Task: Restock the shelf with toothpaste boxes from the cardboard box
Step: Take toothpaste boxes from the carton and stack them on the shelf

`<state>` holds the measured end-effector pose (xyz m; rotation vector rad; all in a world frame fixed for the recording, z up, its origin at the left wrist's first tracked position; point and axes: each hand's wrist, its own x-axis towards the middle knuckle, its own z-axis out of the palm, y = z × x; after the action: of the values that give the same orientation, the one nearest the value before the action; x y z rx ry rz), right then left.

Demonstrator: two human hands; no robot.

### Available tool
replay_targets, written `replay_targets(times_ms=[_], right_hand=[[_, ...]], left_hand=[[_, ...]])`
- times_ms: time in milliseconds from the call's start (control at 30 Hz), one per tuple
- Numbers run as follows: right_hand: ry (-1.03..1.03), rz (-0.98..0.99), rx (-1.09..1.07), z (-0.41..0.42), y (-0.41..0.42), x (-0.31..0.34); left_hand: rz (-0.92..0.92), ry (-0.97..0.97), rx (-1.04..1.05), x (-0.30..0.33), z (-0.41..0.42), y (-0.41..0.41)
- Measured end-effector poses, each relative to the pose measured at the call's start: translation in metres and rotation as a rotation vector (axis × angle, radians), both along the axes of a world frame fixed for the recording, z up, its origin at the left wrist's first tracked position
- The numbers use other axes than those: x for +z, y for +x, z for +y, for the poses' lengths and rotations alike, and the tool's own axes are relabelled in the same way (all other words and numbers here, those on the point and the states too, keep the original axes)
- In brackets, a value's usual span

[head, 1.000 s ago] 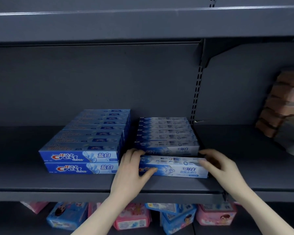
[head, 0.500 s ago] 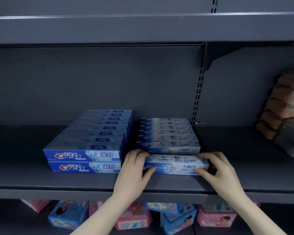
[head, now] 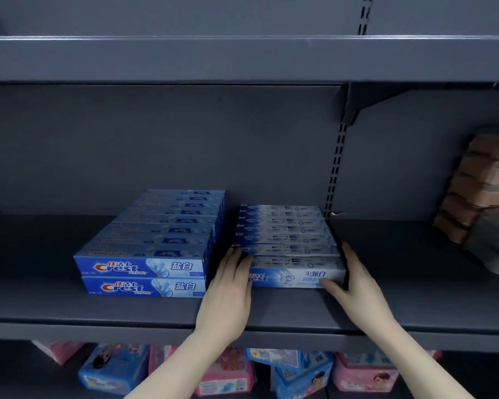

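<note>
— Nearest the camera?
— Lower tier below the shelf lip: pink and blue printed packets [head: 225, 375], jumbled, partly hidden by two bare forearms.

— And the hands?
— Left hand [head: 228, 300] laid flat against the left end of the front pale blue-and-white toothpaste box [head: 297, 273], fingers [head: 234, 260] straight and reaching up to the box behind. Right hand [head: 357, 286] bracketing the right end of the same box, fingers straight along the end face, thumb [head: 330, 285] pressed on the front face near the lower right corner. Neither hand curled round the carton; both flat against it.

— Location of that box?
— Lying lengthwise on the dark grey metal shelf [head: 69, 309], set back from the front edge, touching the row of matching pale boxes [head: 283, 228] running back toward the rear panel.

— To the left?
— Stack of darker blue Crest toothpaste boxes [head: 156, 249], two layers high, several rows deep, just beside the pale row with a narrow gap between.

— Farther off?
— At far right, on the neighbouring bay, a tilted pile of brown and grey flat packs [head: 484, 203], blurred. Between bays, a slotted upright [head: 336, 168] with a bracket. Behind, grey back panel [head: 156, 139]; above, the underside and front edge of another grey shelf [head: 242, 57].
</note>
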<state>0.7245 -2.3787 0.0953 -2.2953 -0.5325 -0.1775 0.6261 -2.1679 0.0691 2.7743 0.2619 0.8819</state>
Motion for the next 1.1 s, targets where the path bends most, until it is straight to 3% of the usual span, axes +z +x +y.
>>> replay_targets(times_ms=[200, 567, 667, 767, 1000, 1100], right_hand=[[-0.017, 0.103, -0.005, 0.007, 0.005, 0.004], [0.16, 0.221, 0.062, 0.009, 0.003, 0.011], [0.354, 0.316, 0.15, 0.012, -0.002, 0.023], [0.514, 0.355, 0.109, 0.017, 0.004, 0.03], [0.664, 0.52, 0.04, 0.028, 0.032, 0.024], [0.686, 0.548, 0.016, 0.034, 0.041, 0.022]], left_hand=[[0.035, 0.031, -0.001, 0.0, 0.001, 0.001], [0.115, -0.025, -0.06, 0.008, -0.001, -0.001], [0.152, -0.214, -0.031, 0.018, -0.005, 0.0], [0.07, -0.526, 0.008, 0.028, -0.012, 0.008], [-0.179, -1.21, 0.084, 0.04, -0.012, 0.034], [-0.181, -1.385, 0.099, 0.042, -0.005, 0.045]])
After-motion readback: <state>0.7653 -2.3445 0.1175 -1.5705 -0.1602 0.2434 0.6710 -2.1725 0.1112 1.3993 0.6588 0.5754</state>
